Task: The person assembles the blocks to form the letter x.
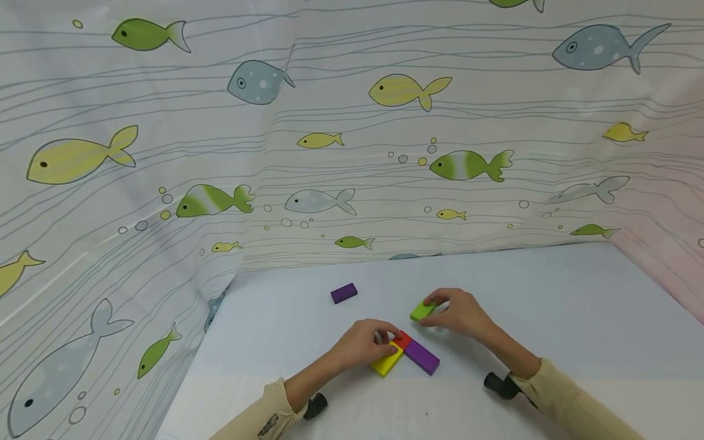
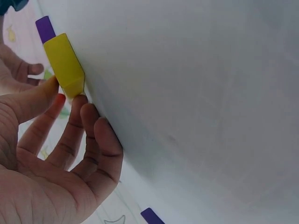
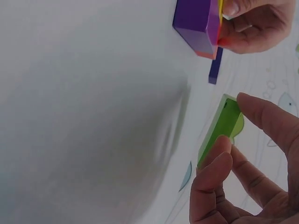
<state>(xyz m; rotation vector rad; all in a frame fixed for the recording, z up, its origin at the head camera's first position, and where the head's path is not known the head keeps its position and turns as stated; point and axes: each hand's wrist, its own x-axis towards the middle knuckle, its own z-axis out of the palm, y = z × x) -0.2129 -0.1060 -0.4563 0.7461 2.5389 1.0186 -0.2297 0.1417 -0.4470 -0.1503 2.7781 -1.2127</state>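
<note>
My right hand [image 1: 459, 313] pinches a lime-green block [image 1: 422, 310] by its ends between thumb and fingers; in the right wrist view the green block [image 3: 220, 128] is just off the table. My left hand [image 1: 364, 343] grips a yellow block [image 1: 388, 360] with the thumb on it, while the index fingertip touches a red block [image 1: 403, 340]. Yellow, red and a long purple block [image 1: 422, 356] lie against each other in an angled shape. In the left wrist view the yellow block [image 2: 65, 60] hides most of the red one.
Another purple block [image 1: 344, 293] lies alone farther back on the white table [image 1: 286, 305]. A fish-patterned sheet [image 1: 352, 177] rises behind and beside the table. Dark wrist-worn devices [image 1: 499, 386] sit beneath both forearms.
</note>
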